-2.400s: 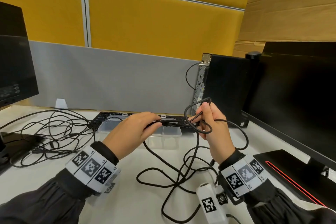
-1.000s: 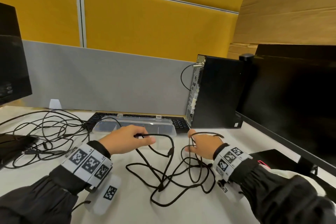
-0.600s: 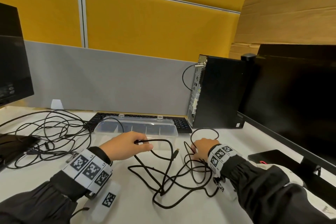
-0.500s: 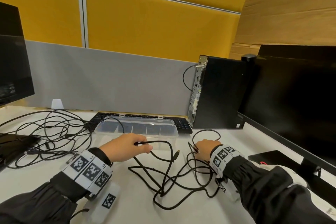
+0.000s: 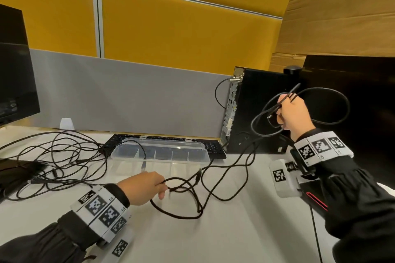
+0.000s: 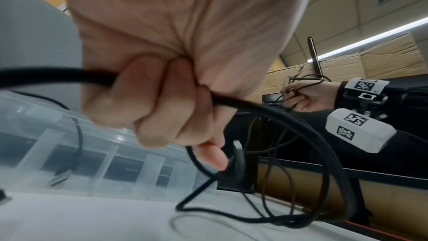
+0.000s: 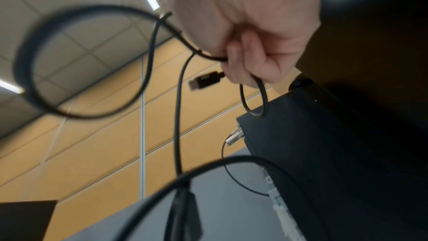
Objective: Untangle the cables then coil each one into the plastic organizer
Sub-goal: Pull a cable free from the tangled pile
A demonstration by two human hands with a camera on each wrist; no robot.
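My left hand (image 5: 147, 186) rests low on the desk and grips a thick black cable (image 5: 177, 215) in its fist (image 6: 157, 102). That cable loops on the white desk and crosses thinner black strands (image 5: 233, 168). Raised in front of the computer tower, my right hand (image 5: 292, 113) holds a thin black cable (image 5: 329, 92) in loose loops, with its USB plug (image 7: 203, 80) sticking out beside the fingers. The clear plastic organizer (image 5: 160, 151) lies open behind my left hand, and one cable end (image 5: 143, 164) hangs into it.
A black keyboard (image 5: 213, 147) lies behind the organizer. A black computer tower (image 5: 256, 113) and a monitor (image 5: 363, 102) stand at the right, another monitor (image 5: 15, 70) at the left. A further cable tangle (image 5: 59, 156) covers the left of the desk. Grey and yellow partitions close off the back.
My right hand has lifted from the desk up to tower height, drawing the thin cable out of the tangle. My left hand stays low and keeps its grip on the thick cable.
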